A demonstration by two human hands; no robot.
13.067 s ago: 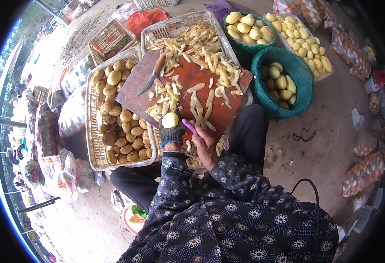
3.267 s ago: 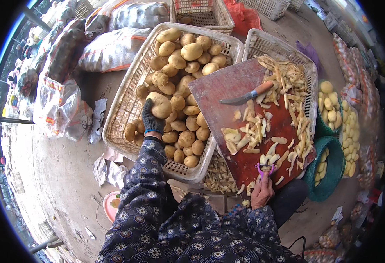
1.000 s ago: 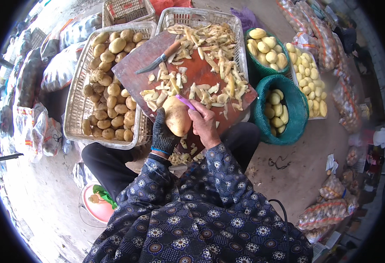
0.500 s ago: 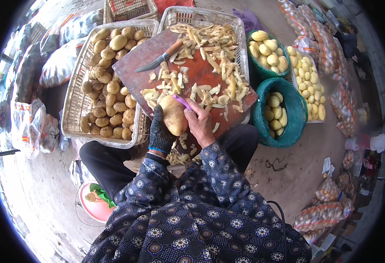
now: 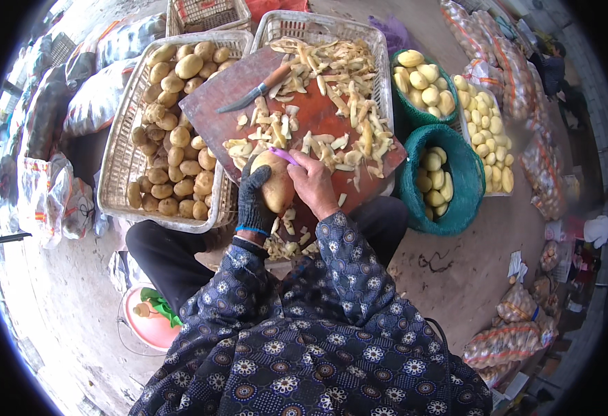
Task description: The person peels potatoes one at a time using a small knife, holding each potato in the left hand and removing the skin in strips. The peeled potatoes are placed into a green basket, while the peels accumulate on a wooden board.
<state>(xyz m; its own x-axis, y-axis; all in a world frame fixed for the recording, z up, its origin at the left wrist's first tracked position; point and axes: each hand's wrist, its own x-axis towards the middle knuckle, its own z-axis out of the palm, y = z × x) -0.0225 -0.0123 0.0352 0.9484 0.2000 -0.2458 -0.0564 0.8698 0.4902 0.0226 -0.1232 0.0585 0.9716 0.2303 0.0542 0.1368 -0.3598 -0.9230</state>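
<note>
A large potato [image 5: 277, 186] is gripped by my left hand [image 5: 254, 199], which wears a dark knitted glove. My bare right hand [image 5: 314, 184] is closed round a purple peeler [image 5: 284, 155], whose head meets the potato's far end. Both hands are over the near edge of a reddish-brown board [image 5: 210, 104]. Potato peelings [image 5: 366, 132] lie in heaps across it, and more peelings have dropped below the potato. Toward the board's far left rests a knife [image 5: 259, 90] with a wooden handle.
Left of the board, a white crate [image 5: 120, 139] holds unpeeled potatoes. Another crate [image 5: 318, 21] sits under the board's far side. On the right are two green baskets [image 5: 409, 201] and a box of peeled potatoes [image 5: 487, 132]. A pink round object [image 5: 158, 331] lies near my left knee.
The purple peeler has shifted slightly left across the potato's far end. My gloved fingers have moved further round the potato's left side.
</note>
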